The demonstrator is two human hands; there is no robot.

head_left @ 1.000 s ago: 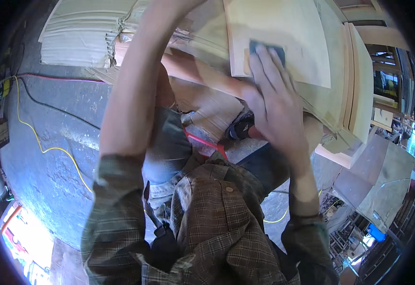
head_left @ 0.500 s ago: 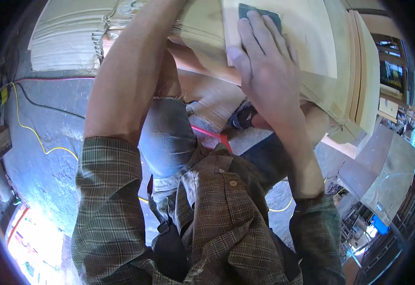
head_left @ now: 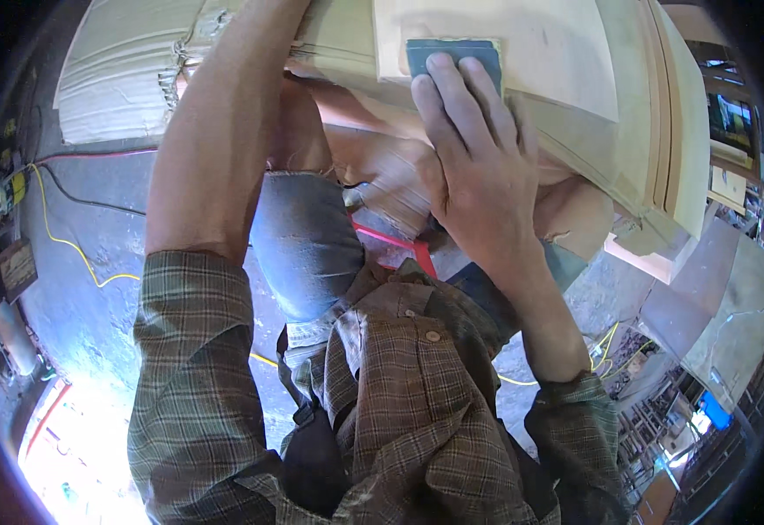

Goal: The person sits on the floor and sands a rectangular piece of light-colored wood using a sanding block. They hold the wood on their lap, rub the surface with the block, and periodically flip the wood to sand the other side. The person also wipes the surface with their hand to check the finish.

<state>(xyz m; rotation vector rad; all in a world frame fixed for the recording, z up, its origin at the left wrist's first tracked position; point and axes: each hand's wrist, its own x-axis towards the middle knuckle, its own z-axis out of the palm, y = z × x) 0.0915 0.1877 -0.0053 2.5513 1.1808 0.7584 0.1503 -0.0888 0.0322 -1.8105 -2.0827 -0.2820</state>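
Observation:
Dark green sandpaper (head_left: pixel 419 58) with a pale edge lies at the near edge of a smooth, light wooden board (head_left: pixel 565 61). My right hand (head_left: pixel 485 162) holds it from above, its fingers stretched over the sheet and pressing it to the wood. The thumb hangs lower, beside the board's edge. My left forearm (head_left: pixel 216 131) reaches up past the top of the picture, so the left hand is hidden from view.
Creased cardboard (head_left: pixel 119 87) lies beneath the board on the left. More boards (head_left: pixel 662 105) are stacked at its right. My knee in worn jeans (head_left: pixel 303 236) is close below. A yellow cord (head_left: pixel 71 241) and red strap (head_left: pixel 421 254) lie lower; a metal sheet (head_left: pixel 723 306) stands right.
My right hand has drawn the sandpaper nearer and slightly left, from farther in on the board to its near edge. My left forearm has shifted a little to the left.

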